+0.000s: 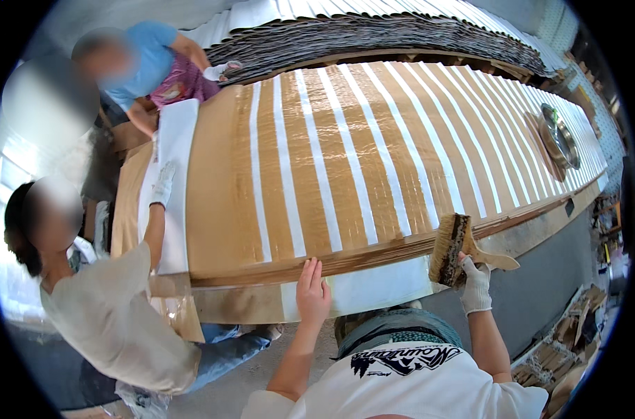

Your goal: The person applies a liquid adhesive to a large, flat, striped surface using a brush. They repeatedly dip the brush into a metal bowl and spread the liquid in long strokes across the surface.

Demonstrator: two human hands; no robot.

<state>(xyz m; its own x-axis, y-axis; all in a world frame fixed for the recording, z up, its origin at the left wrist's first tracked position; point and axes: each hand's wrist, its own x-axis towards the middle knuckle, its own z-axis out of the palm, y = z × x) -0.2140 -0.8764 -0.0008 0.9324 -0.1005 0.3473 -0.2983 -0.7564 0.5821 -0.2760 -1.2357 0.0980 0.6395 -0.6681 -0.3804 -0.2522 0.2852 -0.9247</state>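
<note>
A wide brush (pixel 451 250) with pale, dark-stained bristles and a wooden handle is gripped in my right hand (pixel 476 288), which wears a white knitted glove. The brush is held up by the table's near edge, its bristles toward the left. My bare left hand (pixel 313 292) rests with stretched fingers against the near edge of a stack of brown sheets (pixel 216 181). White strips (pixel 317 153) run across the stack at intervals. Between several of them the brown surface looks wet and glossy.
At the left, a person in a beige shirt (pixel 122 307) and one in a blue shirt (pixel 146 52) reach over a white sheet (pixel 172 185) with gloved hands. A metal bowl (pixel 559 136) stands at the far right. Layered sheets (pixel 373 42) are piled behind; scraps (pixel 562 342) lie lower right.
</note>
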